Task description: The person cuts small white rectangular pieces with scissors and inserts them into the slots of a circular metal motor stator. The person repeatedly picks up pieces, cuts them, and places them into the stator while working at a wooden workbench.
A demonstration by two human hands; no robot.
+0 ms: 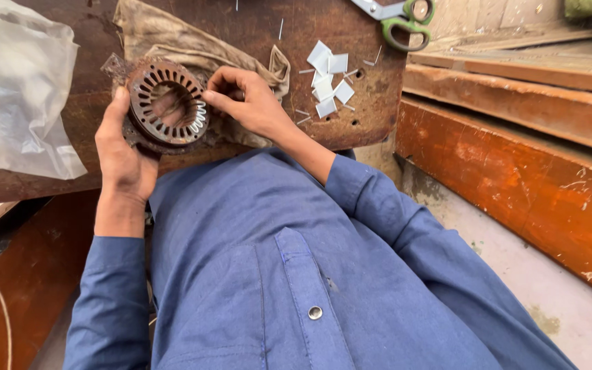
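Our left hand (123, 154) grips the rusty slotted ring (166, 104) at the bench (371, 116) edge; our right hand (249, 103) pinches a white slip at its rim. We'd best hold the ring steady, easing slips squarely into slots

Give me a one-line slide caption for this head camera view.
Left hand steadies a rusty slotted metal ring on a worn table while the right hand works at its rim.
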